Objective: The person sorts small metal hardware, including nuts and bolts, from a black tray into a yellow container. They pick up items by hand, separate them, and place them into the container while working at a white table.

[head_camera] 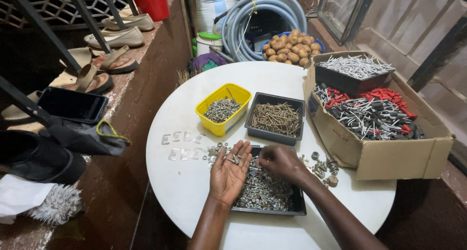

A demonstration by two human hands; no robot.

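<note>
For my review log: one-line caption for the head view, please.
Left hand cups small screws palm-up while right hand picks from black tray of mixed hardware.

Worktop (185, 182): plain white, round. Yellow tub (223, 109) at 11 o'clock, grey screws inside. Black tray (275, 117) at 12, brownish-bronze nails. Black tray w/ silver nuts (265, 189) at 6, under the hands. Loose silver brackets (182, 145) at 9. Cardboard box (384, 155) at 3: tan, holds grey-silver fixings mixed w/ red plugs (384, 95); black tray of pale silver nails (353, 71) on top. Beyond 12: grey-blue hose coil (243, 21), tan potatoes (292, 48) in blue bowl. Red bucket (152, 1) at 11. Left ledge: reddish-brown, beige shoes (116, 36), black phone (73, 104).
</note>
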